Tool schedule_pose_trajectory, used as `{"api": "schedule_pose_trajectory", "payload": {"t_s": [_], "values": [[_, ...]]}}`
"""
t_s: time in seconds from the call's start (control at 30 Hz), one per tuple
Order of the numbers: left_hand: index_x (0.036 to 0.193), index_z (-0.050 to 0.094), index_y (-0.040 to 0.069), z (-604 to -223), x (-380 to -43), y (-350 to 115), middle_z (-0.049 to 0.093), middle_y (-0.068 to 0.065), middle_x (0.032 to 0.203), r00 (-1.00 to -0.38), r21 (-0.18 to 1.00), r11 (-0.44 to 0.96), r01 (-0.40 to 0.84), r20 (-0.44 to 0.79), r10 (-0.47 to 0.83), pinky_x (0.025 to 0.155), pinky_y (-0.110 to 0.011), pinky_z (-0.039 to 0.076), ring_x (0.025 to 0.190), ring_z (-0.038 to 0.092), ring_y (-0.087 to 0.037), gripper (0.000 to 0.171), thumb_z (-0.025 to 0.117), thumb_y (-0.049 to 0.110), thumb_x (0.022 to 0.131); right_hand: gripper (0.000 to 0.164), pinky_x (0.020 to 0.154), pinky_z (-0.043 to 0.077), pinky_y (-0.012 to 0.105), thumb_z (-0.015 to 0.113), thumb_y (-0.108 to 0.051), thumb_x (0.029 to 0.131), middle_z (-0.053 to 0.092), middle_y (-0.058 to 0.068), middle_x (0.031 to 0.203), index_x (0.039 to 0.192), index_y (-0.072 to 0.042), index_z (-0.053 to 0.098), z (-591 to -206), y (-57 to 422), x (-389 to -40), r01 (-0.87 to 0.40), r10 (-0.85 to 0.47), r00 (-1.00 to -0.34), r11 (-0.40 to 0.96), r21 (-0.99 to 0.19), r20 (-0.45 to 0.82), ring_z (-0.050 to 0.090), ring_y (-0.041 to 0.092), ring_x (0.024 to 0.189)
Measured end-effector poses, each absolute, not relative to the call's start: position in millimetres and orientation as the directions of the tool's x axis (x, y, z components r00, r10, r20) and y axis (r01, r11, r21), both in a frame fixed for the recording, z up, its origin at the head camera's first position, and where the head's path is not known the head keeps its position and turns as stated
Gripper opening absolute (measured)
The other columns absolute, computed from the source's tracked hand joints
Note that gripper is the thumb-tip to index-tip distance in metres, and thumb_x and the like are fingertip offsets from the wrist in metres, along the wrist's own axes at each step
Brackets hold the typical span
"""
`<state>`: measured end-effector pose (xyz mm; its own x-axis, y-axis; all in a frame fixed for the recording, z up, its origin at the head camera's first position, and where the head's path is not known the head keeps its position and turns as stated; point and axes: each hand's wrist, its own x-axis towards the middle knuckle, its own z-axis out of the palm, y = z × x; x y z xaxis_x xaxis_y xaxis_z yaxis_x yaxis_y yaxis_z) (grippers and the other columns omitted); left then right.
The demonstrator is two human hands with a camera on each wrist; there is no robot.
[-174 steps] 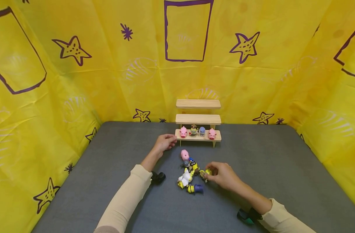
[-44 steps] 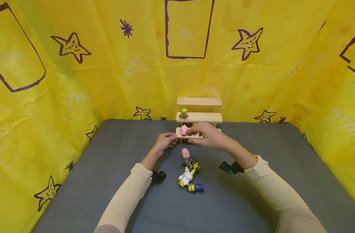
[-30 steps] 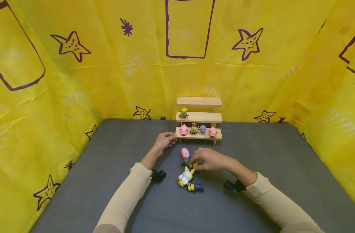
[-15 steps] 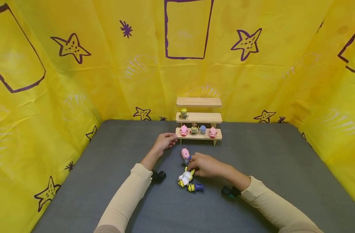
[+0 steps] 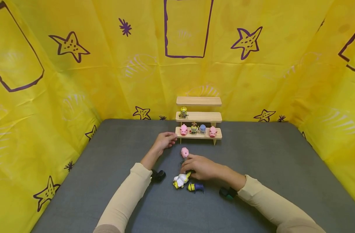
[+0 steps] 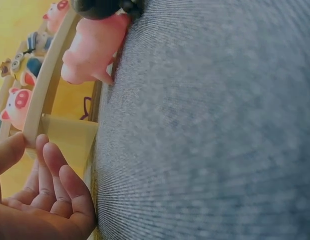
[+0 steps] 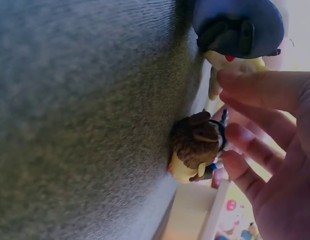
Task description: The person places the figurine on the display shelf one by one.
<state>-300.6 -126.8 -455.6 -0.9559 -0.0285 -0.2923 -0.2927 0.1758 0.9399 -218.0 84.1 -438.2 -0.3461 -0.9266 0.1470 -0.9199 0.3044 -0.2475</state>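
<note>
My left hand (image 5: 165,141) pinches the left end of the lowest step of a three-tier wooden display stand (image 5: 203,117), thumb above and index finger below in the left wrist view. My right hand (image 5: 205,167) reaches over the loose toy figures on the table. In the right wrist view its loosely bent fingertips are right beside a brown-furred minion figure (image 7: 195,142), while the thumb stays apart from it. A white-and-yellow figure (image 5: 181,180) lies by these fingers. Close below lies a minion in blue-purple (image 5: 195,187). A pink pig (image 5: 184,152) lies just beyond; the hand partly hides a grey figure.
On the lowest step stand two pigs, one at left (image 5: 183,130) and one at right (image 5: 213,131), with a crowned minion (image 5: 194,128) and a blue figure (image 5: 202,129) between them. A yellow minion (image 5: 183,112) stands on the middle step. Yellow cloth (image 5: 107,81) walls the grey table (image 5: 130,139).
The yellow minion has gone from the table to the middle step. My right hand came back to the loose figures, and the white-and-yellow one has shifted left and nearer. The left hand stays put.
</note>
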Motion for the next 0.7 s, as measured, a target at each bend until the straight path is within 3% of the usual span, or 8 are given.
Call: {"api": "schedule_pose_trajectory", "payload": {"t_s": [0.13,0.27,0.7], "values": [[0.12,0.064,0.001,-454.3,-300.4,-126.8,0.07,-0.003,0.09,-0.955,0.939,0.179,-0.295,-0.294,-0.031,0.063,-0.021,0.049,0.069,0.06,-0.007,0.032,0.063,0.022,0.095,0.038,0.091,0.047,0.027,0.063,0.003,0.08,0.072,-0.004,0.112,0.112,-0.016,0.072,-439.7,80.6,-219.5,-0.929,-0.942,-0.313,0.277,-0.244,0.124,0.059,0.014,0.103],[0.12,0.065,0.002,-453.4,-300.8,-127.0,0.07,-0.003,0.09,-0.954,0.938,0.178,-0.298,-0.298,-0.03,0.063,-0.021,0.049,0.069,0.06,-0.007,0.032,0.064,0.023,0.095,0.038,0.092,0.048,0.027,0.062,0.005,0.081,0.072,-0.004,0.111,0.112,-0.015,0.072,-440.8,78.0,-219.2,-0.925,-0.94,-0.323,0.29,-0.243,0.108,0.059,0.014,0.103],[0.12,0.065,0.003,-454.6,-301.0,-128.5,0.07,-0.004,0.093,-0.952,0.935,0.181,-0.305,-0.306,-0.027,0.063,-0.022,0.049,0.071,0.061,-0.008,0.033,0.064,0.025,0.095,0.021,0.081,0.046,0.024,0.073,-0.011,0.081,0.069,-0.003,0.093,0.102,-0.015,0.074,-448.2,77.7,-217.3,-0.917,-0.922,-0.367,0.336,-0.213,0.127,0.054,0.011,0.089]]}}
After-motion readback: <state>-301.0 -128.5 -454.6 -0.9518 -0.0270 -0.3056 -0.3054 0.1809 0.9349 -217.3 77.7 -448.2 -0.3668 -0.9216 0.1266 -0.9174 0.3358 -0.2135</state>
